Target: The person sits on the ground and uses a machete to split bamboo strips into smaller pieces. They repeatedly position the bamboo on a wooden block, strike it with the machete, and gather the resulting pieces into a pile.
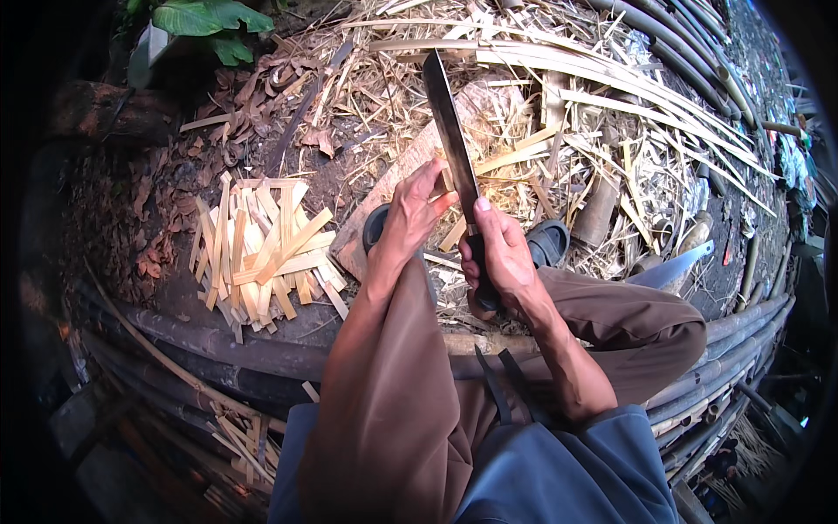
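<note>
The short strip (449, 181) is in the fingers of our left hand (410, 210), just beside the blade of the long knife (456, 144), above the flat board (403, 164). We judge that the work is well under way. On the ground at the left, many cut slats (262, 253) are lying in a loose heap, and they look finished, or almost so. The strip in our hand seems to be in the middle of its shaping. As for what is left, the long strips (567, 65) at the upper right look not yet cut short, but we cannot tell if they are meant for the same use.

The short strip looks narrow, pale brown and perhaps of bamboo; the fingers cover a part of it, so its full length and its surface are hidden from us. Our left hand pinches it between thumb and fingers. Our right hand (502, 253) is wrapped around the black handle, and the knife points away from us, its dark blade slightly tilted to the left. Whether the blade touches the strip, we cannot say.

Farther out, thin shavings (375, 113) cover much of the ground, and a pale saw blade (672, 268) lies at the right, beyond our knee.
</note>
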`<state>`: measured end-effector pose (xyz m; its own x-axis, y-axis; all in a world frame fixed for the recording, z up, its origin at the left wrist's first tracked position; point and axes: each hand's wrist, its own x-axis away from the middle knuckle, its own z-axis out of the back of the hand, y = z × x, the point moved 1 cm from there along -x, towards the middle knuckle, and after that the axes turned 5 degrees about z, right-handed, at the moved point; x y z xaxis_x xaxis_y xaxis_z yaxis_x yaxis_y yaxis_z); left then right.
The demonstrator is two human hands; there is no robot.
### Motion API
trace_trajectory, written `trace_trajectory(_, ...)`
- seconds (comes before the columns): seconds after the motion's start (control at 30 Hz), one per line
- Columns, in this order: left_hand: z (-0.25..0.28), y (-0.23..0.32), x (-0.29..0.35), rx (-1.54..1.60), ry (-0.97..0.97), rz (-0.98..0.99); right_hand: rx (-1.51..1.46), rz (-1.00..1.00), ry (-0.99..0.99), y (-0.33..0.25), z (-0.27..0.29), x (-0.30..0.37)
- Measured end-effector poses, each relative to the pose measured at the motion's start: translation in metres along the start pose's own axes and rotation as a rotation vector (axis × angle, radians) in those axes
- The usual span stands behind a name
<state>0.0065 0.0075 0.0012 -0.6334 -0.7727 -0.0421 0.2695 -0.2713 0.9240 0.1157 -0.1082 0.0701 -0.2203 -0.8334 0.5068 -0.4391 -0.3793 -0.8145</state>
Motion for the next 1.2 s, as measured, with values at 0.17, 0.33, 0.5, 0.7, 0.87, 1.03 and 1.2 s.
trace_trajectory(0.17, 0.001, 0.002, -0.005, 0.014, 0.044, -0.093, 0.079, 0.012, 0.010, -0.003, -0.002, -0.002)
trace_trajectory(0.33, 0.000, 0.006, -0.001, 0.065, 0.043, -0.086, 0.114, -0.007, 0.027, -0.008, -0.004, 0.002)
trace_trajectory(0.5, -0.002, 0.007, 0.000, 0.134, 0.030, -0.043, 0.132, -0.007, 0.033, -0.005, -0.003, 0.003)
trace_trajectory(0.7, -0.003, 0.000, 0.001, 0.180, 0.012, 0.031, 0.234, 0.085, 0.018, -0.009, -0.008, 0.004)
trace_trajectory(0.87, -0.003, -0.005, 0.002, -0.029, 0.097, -0.220, 0.501, 0.322, 0.079, -0.003, -0.010, 0.003)
trace_trajectory(1.03, -0.003, -0.005, 0.000, 0.006, 0.129, -0.193, 0.552, 0.225, 0.054, -0.011, -0.013, 0.003)
trace_trajectory(1.2, -0.006, -0.004, 0.003, -0.015, 0.171, -0.229, 0.566, 0.243, 0.065, 0.002, -0.011, 0.001)
